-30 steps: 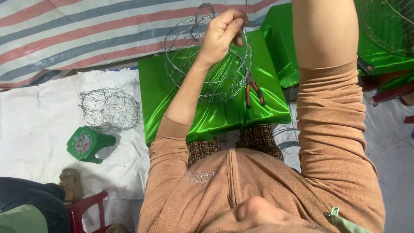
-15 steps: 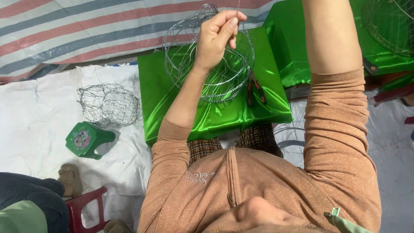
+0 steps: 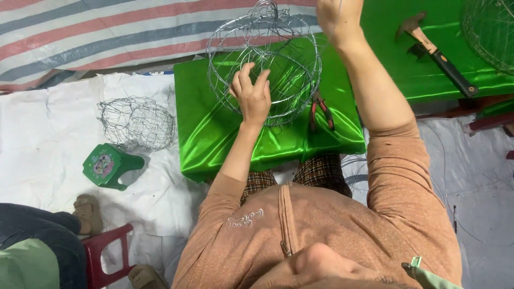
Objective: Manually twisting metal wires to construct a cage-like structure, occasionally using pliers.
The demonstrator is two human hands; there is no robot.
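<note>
Overhead view of a seated person at work on a round, dome-shaped frame of thin silver wire. The frame stands on a block wrapped in shiny green satin cloth, its rounded body towards the camera and a small knot of wire loops at its far, upper end; its long axis, as far as can be judged, runs from the block up and away from the person. The left hand lies against the near lower side of the frame, fingers spread and partly curled around the wires, loosely gripping them. The right hand is raised at the frame's upper right edge, just beside it; the picture's top edge cuts it off, so whether it is open or closed cannot be told. Red-handled pliers lie on the green cloth just right of the frame. A hammer with a black handle lies on a second green surface, well apart. On the white sheet at left rest a smaller wire cage and a green plastic stool.
</note>
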